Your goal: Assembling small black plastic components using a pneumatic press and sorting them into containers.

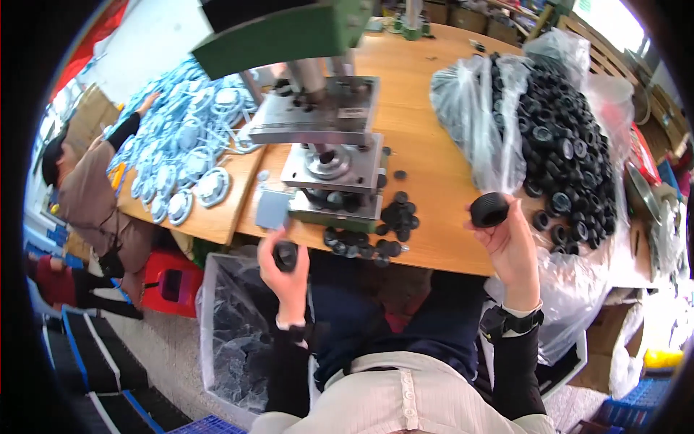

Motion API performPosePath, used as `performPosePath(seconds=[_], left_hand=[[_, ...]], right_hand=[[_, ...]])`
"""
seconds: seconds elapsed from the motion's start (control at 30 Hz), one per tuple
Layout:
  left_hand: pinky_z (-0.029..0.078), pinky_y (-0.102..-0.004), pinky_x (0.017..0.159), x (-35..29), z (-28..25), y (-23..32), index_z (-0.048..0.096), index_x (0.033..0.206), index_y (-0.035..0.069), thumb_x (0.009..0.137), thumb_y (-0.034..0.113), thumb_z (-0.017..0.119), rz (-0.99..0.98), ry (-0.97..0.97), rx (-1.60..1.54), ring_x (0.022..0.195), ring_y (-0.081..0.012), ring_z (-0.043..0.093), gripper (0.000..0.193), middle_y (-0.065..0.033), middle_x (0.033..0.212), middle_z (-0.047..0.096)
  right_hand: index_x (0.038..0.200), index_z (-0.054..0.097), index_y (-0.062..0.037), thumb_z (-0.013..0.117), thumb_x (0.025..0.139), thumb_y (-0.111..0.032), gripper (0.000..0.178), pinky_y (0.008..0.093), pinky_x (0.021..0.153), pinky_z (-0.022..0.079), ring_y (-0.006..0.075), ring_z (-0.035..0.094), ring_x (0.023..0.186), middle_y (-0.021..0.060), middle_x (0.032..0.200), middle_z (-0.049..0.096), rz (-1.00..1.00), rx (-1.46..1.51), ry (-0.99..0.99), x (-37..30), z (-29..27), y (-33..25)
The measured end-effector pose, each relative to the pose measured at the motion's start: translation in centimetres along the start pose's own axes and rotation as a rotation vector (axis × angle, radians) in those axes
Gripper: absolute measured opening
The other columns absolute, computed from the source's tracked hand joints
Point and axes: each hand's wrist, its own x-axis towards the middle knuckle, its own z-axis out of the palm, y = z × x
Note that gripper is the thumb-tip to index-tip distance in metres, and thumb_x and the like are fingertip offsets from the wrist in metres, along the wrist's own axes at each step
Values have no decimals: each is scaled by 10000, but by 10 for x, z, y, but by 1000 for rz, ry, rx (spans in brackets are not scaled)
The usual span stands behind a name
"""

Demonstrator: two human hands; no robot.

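Note:
Between the thumb and fingers of my left hand (285, 286) is a round black plastic part (285, 255), held just off the table's front edge. My right hand (513, 249) grips a ribbed black ring-shaped cap (489, 210) over the right part of the table. Ahead of my left hand stands a press with a green head (282, 36), a steel upper plate (318, 116) and a lower steel block (332, 170). Small black discs (397, 217) lie loose around the press base. A large heap of black caps (560, 152) spills from a clear plastic bag (481, 116) beyond my right hand.
A pile of light-blue plastic parts (191, 137) covers the table's left side, where a co-worker (97, 181) reaches in. Below my left hand sits a plastic-lined bin (235, 340) of black pieces. A red stool (171, 282) and dark crates (101, 354) stand at left.

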Motion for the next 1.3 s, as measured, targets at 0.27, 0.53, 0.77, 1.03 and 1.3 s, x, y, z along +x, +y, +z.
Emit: performPosePath(seconds=[0.27, 0.53, 0.77, 1.03, 1.3], left_hand=[[305, -458, 1049, -206, -133, -158, 378, 1316, -57, 724, 435, 747, -675, -237, 706, 1251, -423, 381, 854, -263, 1349, 417], [359, -434, 1001, -195, -115, -151, 536, 1147, -31, 790, 213, 692, -759, -175, 475, 1169, -377, 471, 460, -209, 1213, 541], [352, -432, 1001, 6, -20, -89, 558, 1185, 14, 850, 61, 568, 37, -152, 188, 1218, -331, 474, 338, -150, 1267, 548], [262, -485, 1035, 57, 38, -92, 518, 1309, 178, 912, 279, 505, 121, -446, 560, 1324, -234, 386, 409, -17, 1380, 485], [264, -538, 1020, 63, 37, -92, 519, 1305, 174, 932, 270, 464, 13, -564, 604, 1331, -238, 375, 389, -19, 1374, 493]], right_hand=[[1251, 450, 14, 653, 823, 0, 474, 290, 941, 443, 188, 521, 1130, 117, 1145, 573, -209, -217, -289, 58, 114, 59], [1145, 501, -1, 745, 712, -53, 499, 362, 770, 488, 318, 612, 886, 162, 991, 612, -328, -959, -269, 103, 148, 89], [958, 532, -10, 768, 684, -31, 362, 306, 670, 443, 159, 493, 741, 46, 857, 528, -442, -1119, -271, 119, 156, 78], [1070, 553, 6, 758, 671, -84, 457, 413, 830, 469, 391, 577, 988, 226, 1029, 610, -506, -996, -232, 115, 152, 76], [1099, 567, -14, 732, 746, -73, 394, 299, 695, 480, 200, 606, 801, 94, 954, 656, -666, -1000, 266, -15, 100, 52]])
